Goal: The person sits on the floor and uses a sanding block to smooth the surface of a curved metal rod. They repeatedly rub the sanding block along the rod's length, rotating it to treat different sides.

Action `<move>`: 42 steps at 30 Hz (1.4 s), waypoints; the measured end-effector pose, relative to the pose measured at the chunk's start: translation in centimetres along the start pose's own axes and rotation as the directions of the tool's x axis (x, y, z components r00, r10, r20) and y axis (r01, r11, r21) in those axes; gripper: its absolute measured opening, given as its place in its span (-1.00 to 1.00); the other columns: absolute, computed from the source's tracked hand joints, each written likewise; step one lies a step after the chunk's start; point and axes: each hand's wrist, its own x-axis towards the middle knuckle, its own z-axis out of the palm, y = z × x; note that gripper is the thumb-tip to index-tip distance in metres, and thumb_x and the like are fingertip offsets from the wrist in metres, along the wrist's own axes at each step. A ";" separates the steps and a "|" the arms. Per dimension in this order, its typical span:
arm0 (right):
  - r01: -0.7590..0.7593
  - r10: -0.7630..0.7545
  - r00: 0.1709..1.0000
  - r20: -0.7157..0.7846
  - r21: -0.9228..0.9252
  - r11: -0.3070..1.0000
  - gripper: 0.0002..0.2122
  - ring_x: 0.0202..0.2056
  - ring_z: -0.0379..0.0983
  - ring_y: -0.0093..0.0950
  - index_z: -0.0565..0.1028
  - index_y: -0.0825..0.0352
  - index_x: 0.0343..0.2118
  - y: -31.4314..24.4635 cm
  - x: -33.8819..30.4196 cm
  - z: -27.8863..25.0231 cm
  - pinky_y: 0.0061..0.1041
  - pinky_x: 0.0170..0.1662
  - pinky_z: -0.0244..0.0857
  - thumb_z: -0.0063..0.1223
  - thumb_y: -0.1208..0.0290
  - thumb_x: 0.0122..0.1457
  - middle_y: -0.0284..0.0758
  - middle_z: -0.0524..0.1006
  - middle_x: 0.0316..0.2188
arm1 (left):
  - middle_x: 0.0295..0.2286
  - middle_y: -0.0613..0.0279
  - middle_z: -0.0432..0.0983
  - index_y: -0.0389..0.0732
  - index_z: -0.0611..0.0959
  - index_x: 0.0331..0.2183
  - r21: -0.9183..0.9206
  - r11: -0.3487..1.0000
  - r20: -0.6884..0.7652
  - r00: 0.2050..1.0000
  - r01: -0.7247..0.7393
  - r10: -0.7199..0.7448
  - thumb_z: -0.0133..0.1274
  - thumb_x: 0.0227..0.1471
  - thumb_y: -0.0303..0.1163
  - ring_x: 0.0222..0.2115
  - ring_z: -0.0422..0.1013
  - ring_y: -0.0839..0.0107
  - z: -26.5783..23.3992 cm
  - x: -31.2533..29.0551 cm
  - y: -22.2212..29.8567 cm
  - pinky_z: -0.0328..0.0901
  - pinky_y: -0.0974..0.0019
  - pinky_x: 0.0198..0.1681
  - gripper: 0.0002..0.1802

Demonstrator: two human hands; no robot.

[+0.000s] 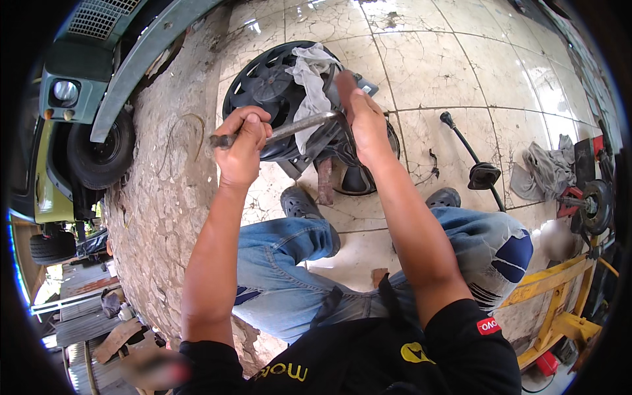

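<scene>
My left hand (pixel 241 146) is closed round one end of a grey metal bar (pixel 299 126), its darker tip sticking out past the fist. Toward my right hand (pixel 368 128) the bar bends sharply. That hand is closed on a reddish-brown, blunt-ended piece (pixel 345 89), whose kind I cannot make out. Whether the right hand also grips the bent end is hidden. Beneath the bar, a black radiator fan (pixel 266 85) in a round shroud lies on the floor, with a grey rag (pixel 311 82) draped over it. A second fan (pixel 355 179) shows partly below.
A black lever with a rubber boot (pixel 484 175) lies on the cracked tiles (pixel 434 72) to the right. Beyond it are a grey cloth (pixel 550 168), a small wheel (pixel 596 207) and a yellow metal frame (pixel 553 309). Rough concrete (pixel 158 197) and a parked vehicle (pixel 72 85) are left.
</scene>
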 end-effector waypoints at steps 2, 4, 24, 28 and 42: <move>0.040 -0.061 0.996 -0.063 -0.299 0.953 -0.54 -0.08 0.44 -0.22 0.39 0.52 0.05 -1.8 -2.1 -0.5 -0.37 0.03 0.26 -0.28 0.17 0.37 -0.04 0.50 -0.09 | -0.72 0.41 0.21 -0.43 0.56 -0.33 0.016 1.000 -0.073 0.997 0.025 -0.024 -0.05 0.24 -0.37 -0.68 0.10 0.63 -0.2 0.5 -0.2 0.27 0.39 -0.36 -0.73; 0.411 -0.526 0.844 -0.106 -0.504 0.760 -0.57 -0.01 0.41 -0.10 0.39 0.52 0.05 1.3 -2.3 0.0 -0.30 0.09 0.25 -0.27 0.22 0.36 0.02 0.47 -0.03 | -0.72 0.42 0.20 -0.42 0.56 -0.33 -0.011 0.997 -0.124 0.989 0.075 -0.076 -0.07 0.25 -0.38 -0.68 0.08 0.64 -0.3 0.9 -0.2 0.28 0.39 -0.36 -0.73; 0.543 -0.609 0.783 0.131 -0.621 0.565 -0.62 0.12 0.35 -0.07 0.40 0.36 0.10 1.5 -3.1 1.3 -0.02 0.18 0.12 -0.28 0.30 0.32 -0.01 0.44 0.06 | -0.71 0.39 0.23 -0.43 0.57 -0.35 0.013 1.000 0.021 0.999 0.027 -0.027 -0.03 0.23 -0.39 -0.67 0.14 0.61 0.4 0.8 0.0 0.27 0.41 -0.36 -0.74; 0.009 0.010 0.996 0.088 -0.213 0.977 -0.58 -0.15 0.50 -0.31 0.53 0.47 -0.12 -1.0 -0.1 -0.9 -0.44 -0.03 0.26 -0.24 0.18 0.32 -0.12 0.59 -0.30 | -0.71 0.37 0.25 -0.44 0.57 -0.34 0.025 0.998 0.112 0.992 -0.054 0.051 -0.03 0.24 -0.39 -0.66 0.17 0.59 0.9 -0.1 0.4 0.26 0.41 -0.37 -0.74; 0.014 0.040 0.994 0.100 -0.490 0.871 -0.59 -0.11 0.50 -0.03 0.55 0.49 -0.16 -3.4 -1.0 -1.3 -0.30 0.00 0.28 -0.22 0.22 0.30 -0.07 0.61 -0.29 | -0.70 0.37 0.25 -0.42 0.56 -0.33 0.081 0.994 0.132 0.989 -0.078 0.067 -0.01 0.25 -0.33 -0.67 0.14 0.63 1.8 0.0 0.5 0.26 0.45 -0.41 -0.71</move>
